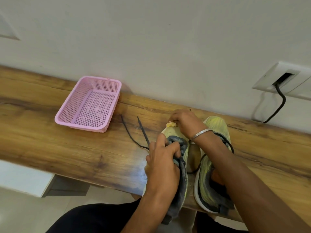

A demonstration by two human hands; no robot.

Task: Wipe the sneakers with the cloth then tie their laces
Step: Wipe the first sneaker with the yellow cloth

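Two yellow-green and grey sneakers stand side by side on the wooden bench, toes toward the wall. My left hand grips the left sneaker around its tongue and collar. My right hand, with a metal bangle on the wrist, presses a small yellow cloth against the toe of the left sneaker. The right sneaker sits partly under my right forearm. Dark untied laces trail from the left sneaker across the bench to the left.
An empty pink mesh basket stands on the bench at the left near the wall. A white wall socket with a black cable is at the right. My dark-clothed knees are below the bench's front edge.
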